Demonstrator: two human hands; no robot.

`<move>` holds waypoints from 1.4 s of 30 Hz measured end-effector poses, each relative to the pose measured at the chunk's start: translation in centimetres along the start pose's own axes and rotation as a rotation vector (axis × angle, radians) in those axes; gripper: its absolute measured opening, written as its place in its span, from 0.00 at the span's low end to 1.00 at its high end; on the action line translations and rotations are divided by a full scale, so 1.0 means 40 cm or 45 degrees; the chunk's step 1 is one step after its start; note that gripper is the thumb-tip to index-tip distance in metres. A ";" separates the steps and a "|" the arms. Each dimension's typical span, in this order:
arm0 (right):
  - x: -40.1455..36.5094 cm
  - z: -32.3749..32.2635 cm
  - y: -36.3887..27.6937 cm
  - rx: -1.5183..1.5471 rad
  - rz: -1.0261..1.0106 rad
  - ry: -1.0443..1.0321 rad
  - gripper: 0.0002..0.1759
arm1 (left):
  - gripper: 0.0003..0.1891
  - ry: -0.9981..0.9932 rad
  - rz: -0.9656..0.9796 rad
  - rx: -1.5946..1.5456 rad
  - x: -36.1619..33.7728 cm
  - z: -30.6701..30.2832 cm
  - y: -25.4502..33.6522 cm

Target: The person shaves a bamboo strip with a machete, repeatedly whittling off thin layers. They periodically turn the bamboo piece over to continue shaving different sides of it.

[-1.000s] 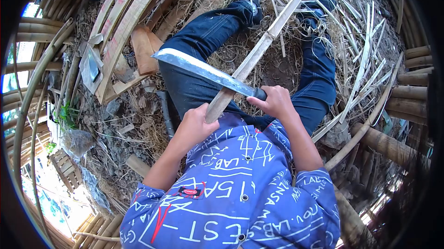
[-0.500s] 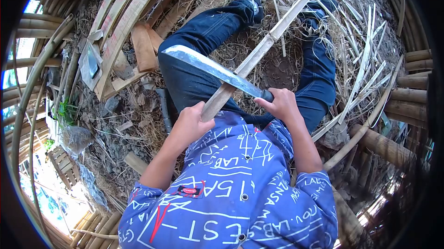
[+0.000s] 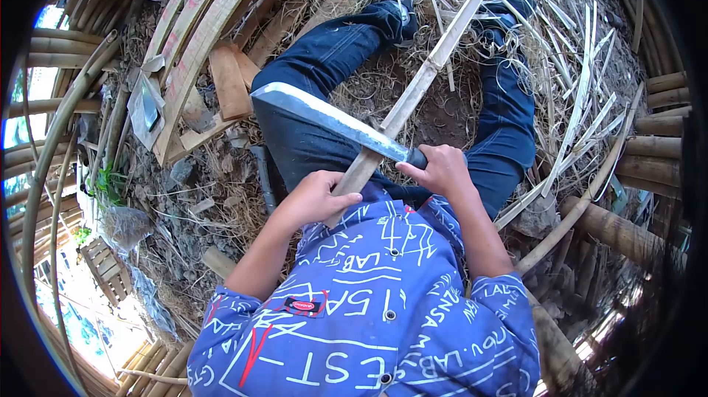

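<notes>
My left hand point(image 3: 317, 198) is closed round the near end of a long split bamboo strip point(image 3: 409, 102), which slants away to the upper right between my legs. In my right hand point(image 3: 436, 168) is the dark handle of a large knife point(image 3: 332, 120). Its broad blade points to the upper left, crosses over the strip just beyond my left hand and touches or nearly touches it. The blade's tip lies over the knee of my dark trousers point(image 3: 291, 131).
Pale planks point(image 3: 210, 32) and a wood block point(image 3: 230, 81) lie at the upper left. Thin bamboo slivers point(image 3: 582, 102) cover the ground at the right. A dark tool handle point(image 3: 263, 175) rests beside my left thigh. Bamboo poles point(image 3: 612, 231) surround the area.
The bamboo strip has slid slightly down toward my body with my left hand. My right hand and the knife have shifted a little down and left, nearer to my left hand.
</notes>
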State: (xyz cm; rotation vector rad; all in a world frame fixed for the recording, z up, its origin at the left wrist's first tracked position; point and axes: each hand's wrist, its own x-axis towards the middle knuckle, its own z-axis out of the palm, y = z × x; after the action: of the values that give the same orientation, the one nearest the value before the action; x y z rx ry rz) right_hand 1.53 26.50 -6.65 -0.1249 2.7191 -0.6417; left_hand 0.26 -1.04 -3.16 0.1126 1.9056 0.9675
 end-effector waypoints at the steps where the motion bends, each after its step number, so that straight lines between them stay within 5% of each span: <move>1: 0.003 0.001 -0.002 0.004 0.005 0.006 0.41 | 0.21 -0.003 0.002 0.008 0.010 0.010 -0.009; 3: 0.007 0.005 -0.002 0.054 -0.012 0.003 0.41 | 0.19 -0.074 0.054 -0.418 0.020 0.028 -0.019; 16: 0.031 -0.030 0.028 -0.018 0.041 0.057 0.38 | 0.09 -0.289 -0.173 -1.106 0.046 0.092 0.003; 25: 0.017 -0.049 0.071 -0.096 -0.012 0.005 0.36 | 0.09 -0.285 -0.277 -1.152 0.004 0.070 -0.008; 27: 0.004 -0.061 0.142 0.056 0.323 0.036 0.38 | 0.09 -0.233 -0.275 -1.140 -0.017 0.042 -0.051; 29: -0.003 -0.086 0.217 0.003 0.391 0.029 0.37 | 0.10 -0.181 -0.280 -1.127 -0.023 0.032 -0.059; 35: -0.016 -0.092 0.180 0.232 0.327 0.126 0.34 | 0.09 -0.214 -0.228 -1.017 -0.009 0.021 0.003; 42: -0.019 -0.025 -0.002 0.572 0.196 -0.125 0.33 | 0.11 -0.231 -0.264 -0.908 0.008 0.035 0.028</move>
State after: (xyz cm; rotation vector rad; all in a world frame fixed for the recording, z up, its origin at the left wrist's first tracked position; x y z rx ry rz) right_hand 1.89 26.96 -5.56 0.1571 2.3933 -1.1424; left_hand 0.82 0.67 -2.96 -0.3943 1.2885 1.3779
